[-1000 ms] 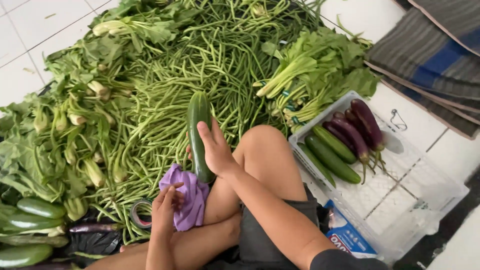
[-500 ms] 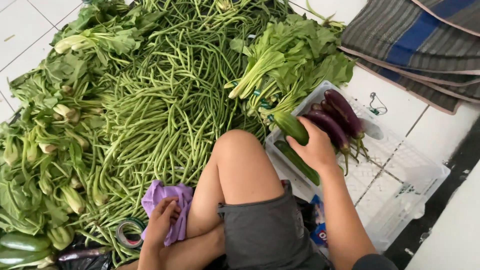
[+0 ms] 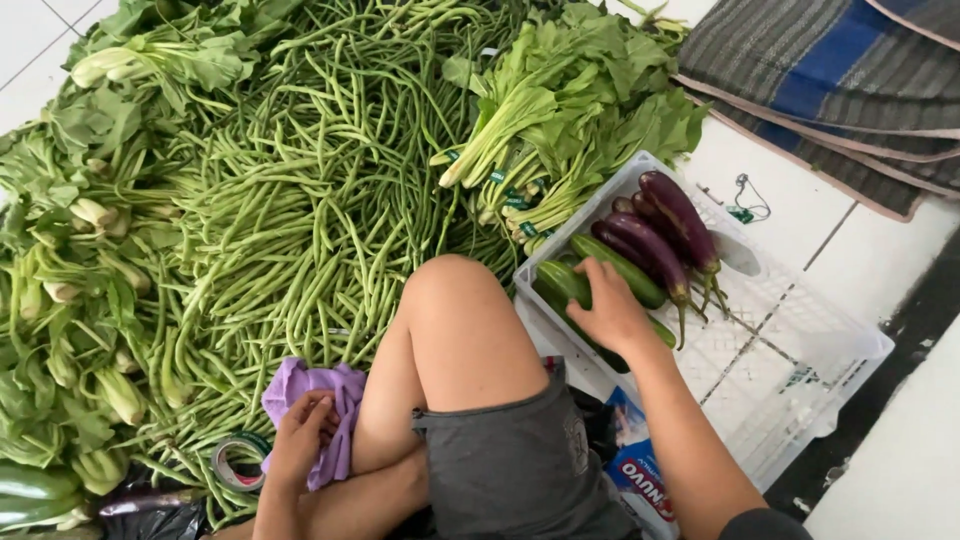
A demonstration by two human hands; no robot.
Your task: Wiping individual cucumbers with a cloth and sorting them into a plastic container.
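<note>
**Cucumber set into the white crate, cloth kept in the other hand**

Your right hand reached across your raised knee into the white plastic crate, fingers curled over a dark green cucumber and pressing it down at the crate's near left corner. It lay just beside a second cucumber, with the purple eggplants further back along the same side. A good placement here meant laying it lengthwise, parallel to its neighbours, and easing it down instead of dropping it, so the skin would not bruise against the crate's grid. In my judgement it sat neatly in line.

Your right arm ran out nearly straight from the shoulder, wrist bent slightly down, palm facing the crate floor. Your left hand stayed low by your thigh, fingers closed loosely around a crumpled purple cloth, just beside a roll of tape on the floor. A heap of long beans covered the tiled floor in front of you, with bundled leafy greens beyond the crate.
</note>
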